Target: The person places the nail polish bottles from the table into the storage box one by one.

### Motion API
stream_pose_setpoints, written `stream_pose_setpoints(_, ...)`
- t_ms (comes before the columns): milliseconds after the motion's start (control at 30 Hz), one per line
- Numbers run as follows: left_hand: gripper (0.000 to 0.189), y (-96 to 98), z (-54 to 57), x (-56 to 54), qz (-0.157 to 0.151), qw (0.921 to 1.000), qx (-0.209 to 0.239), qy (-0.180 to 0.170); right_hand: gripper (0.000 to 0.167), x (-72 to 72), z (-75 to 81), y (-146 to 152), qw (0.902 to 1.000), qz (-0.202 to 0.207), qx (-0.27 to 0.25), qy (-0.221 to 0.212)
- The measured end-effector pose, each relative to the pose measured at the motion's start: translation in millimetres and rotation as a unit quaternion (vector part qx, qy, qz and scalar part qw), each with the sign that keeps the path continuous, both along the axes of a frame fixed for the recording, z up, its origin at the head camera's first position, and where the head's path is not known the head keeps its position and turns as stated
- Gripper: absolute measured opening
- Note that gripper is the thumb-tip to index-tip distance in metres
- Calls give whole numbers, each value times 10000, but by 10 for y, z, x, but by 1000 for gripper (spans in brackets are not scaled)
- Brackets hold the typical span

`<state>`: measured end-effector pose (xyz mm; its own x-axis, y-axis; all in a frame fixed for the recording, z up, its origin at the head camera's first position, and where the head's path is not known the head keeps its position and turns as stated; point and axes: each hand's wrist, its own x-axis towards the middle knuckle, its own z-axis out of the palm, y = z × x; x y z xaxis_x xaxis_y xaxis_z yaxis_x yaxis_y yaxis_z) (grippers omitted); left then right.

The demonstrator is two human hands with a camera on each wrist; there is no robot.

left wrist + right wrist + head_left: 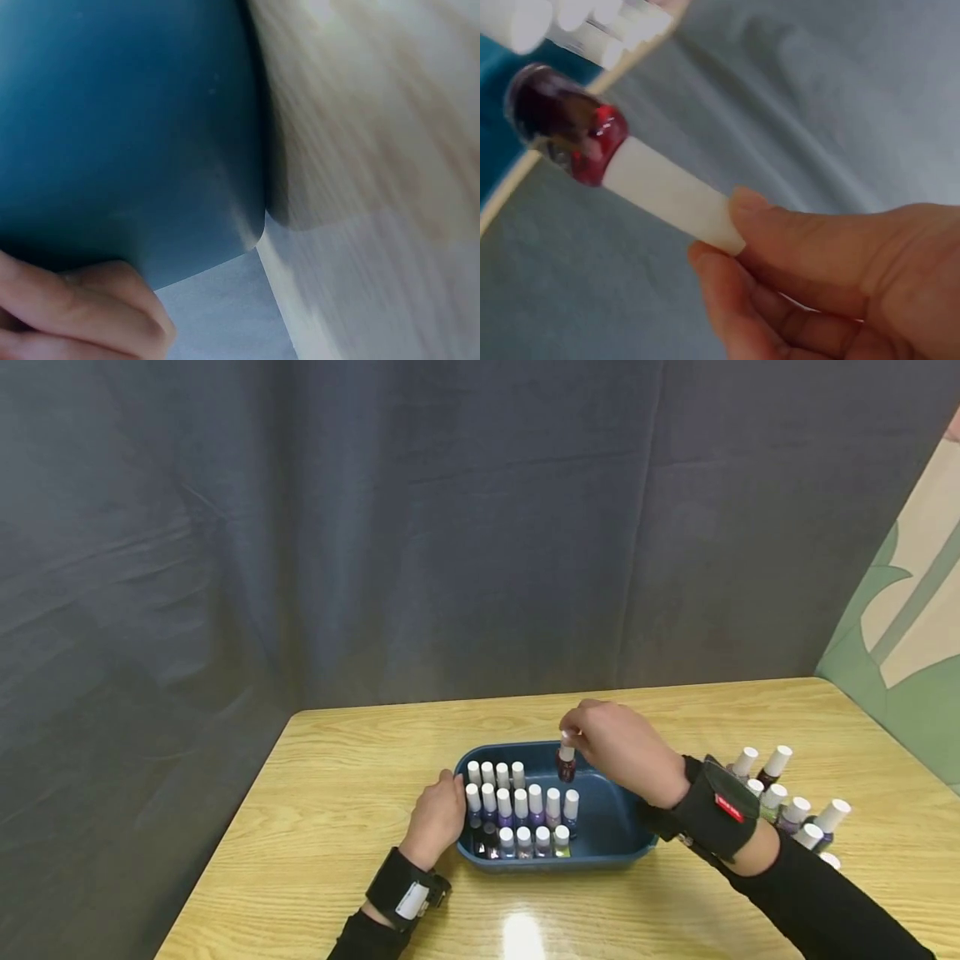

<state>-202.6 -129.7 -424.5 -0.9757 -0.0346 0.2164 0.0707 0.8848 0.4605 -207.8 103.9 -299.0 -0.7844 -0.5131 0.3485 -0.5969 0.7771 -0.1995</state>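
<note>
No text can be read. A small red rectangular tag [729, 807] on the right arm's black fabric wristband [738, 835] bears pale marks too small to decipher; the left arm's black fabric wristband [393, 878] carries a white rectangular patch [412, 901].

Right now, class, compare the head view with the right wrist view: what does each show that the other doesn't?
Only the head view shows the left hand at the blue tray, the bottles on the table to the tray's right and the patterned wall.

Only the right wrist view clearly shows the thumb and fingers pinching the end of the white cap.

Both show the right hand, the dark red bottle it holds, part of the tray, other white-capped bottles and the grey curtain.
</note>
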Motion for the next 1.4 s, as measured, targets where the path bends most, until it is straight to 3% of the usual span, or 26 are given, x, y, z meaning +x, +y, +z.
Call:
stream_pose_setpoints(267,27,0,12,0,27,10000,-13,24,7,-178,-151,-176,9987,320,372,-132)
stream_pose_setpoints(500,27,4,8,-7,52,10000,12,-61,4,-287,-276,-249,9949,542,429,-735)
stream_pose_setpoints(700,27,13,1,-13,25,9999,-5,-163,7,-312,-409,-255,9917,774,429,-934)
stream_pose_setpoints(867,27,8,11,-9,4,10000,-25,-95,7,-321,-478,-253,9908,955,500,-818)
stream_pose_setpoints(1133,27,5,-3,-10,-33,10000,-26,-65,7,-339,-485,-297,9913,774,538,-914)
stream_pose_setpoints(1400,26,0,-7,-13,-51,10000,6,-49,4,-334,-488,-298,9905,864,583,-897)
